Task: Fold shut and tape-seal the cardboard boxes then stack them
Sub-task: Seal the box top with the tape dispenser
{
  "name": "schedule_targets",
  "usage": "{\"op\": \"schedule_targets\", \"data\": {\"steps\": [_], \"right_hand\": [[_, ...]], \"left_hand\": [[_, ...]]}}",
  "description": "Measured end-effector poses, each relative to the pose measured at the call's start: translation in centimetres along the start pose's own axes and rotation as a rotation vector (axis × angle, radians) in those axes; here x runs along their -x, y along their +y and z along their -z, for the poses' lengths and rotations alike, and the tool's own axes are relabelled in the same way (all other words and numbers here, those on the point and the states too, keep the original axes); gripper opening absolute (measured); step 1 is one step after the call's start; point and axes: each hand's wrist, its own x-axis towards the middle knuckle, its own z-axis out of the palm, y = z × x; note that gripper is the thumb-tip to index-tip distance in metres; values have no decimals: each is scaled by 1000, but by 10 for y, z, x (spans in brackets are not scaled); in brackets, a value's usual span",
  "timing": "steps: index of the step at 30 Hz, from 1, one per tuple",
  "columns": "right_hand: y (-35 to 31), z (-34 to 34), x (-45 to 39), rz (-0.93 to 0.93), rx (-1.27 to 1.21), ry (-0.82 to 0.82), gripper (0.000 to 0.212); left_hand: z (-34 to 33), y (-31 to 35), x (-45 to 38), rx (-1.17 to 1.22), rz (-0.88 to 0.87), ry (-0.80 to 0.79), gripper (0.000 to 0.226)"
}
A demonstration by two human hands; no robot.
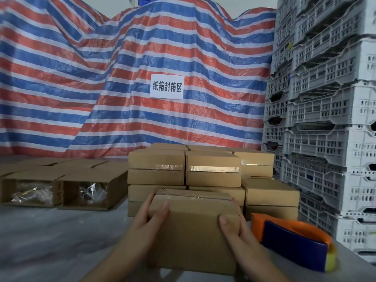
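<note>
A closed cardboard box [193,228] with clear tape along its top seam is held in front of me, above the floor. My left hand [150,216] grips its left side, thumb on the near face. My right hand [234,226] grips its right side the same way. Just beyond it stands a stack of sealed boxes [211,169], several wide and up to three layers high. Two open boxes [61,190] lie on their sides at the left, with plastic-wrapped contents showing inside. An orange and blue tape dispenser [295,241] lies to the right of my right hand.
A red, blue and white striped tarp [122,78] with a white sign [166,86] hangs behind the boxes. Tall stacks of grey plastic crates [325,119] fill the right side. The grey floor [50,241] stretches out at the lower left.
</note>
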Motion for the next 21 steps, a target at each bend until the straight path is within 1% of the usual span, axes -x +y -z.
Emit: {"op": "schedule_targets", "data": {"steps": [2, 5, 7, 9, 11, 12, 14, 15, 16, 17, 19, 21], "right_hand": [[2, 1, -3, 2, 20, 5, 109], [1, 1, -3, 2, 20, 0, 106], [-2, -1, 0, -3, 25, 15, 103], [-7, -2, -2, -27, 28, 68, 104], [-14, 1, -8, -53, 73, 126, 103], [-19, 6, -14, -53, 102, 143, 99], [-32, 17, -22, -70, 167, 132, 85], [-38, 23, -25, -100, 192, 96, 86], [-41, 29, -29, -138, 216, 51, 85], [-42, 34, -34, -173, 249, 5, 82], [-43, 42, -43, -246, 352, -58, 75], [-44, 47, -50, -369, 458, -102, 80]], "left_hand": [[-1, -2, 4, 45, 48, -21, 79], [4, -11, 7, 83, 55, -84, 63], [5, -15, 8, 69, 55, -99, 61], [2, -11, 7, 39, 45, -50, 59], [-4, 2, 4, 12, 15, 52, 50], [-5, 9, 1, -24, -15, 106, 49], [-6, 23, -4, -148, -61, 171, 52], [-5, 28, -7, -212, -56, 173, 51], [-3, 31, -12, -265, -23, 140, 50], [-1, 33, -17, -294, 35, 70, 47], [2, 32, -24, -288, 169, -116, 39], [4, 31, -27, -235, 262, -218, 34]]}}
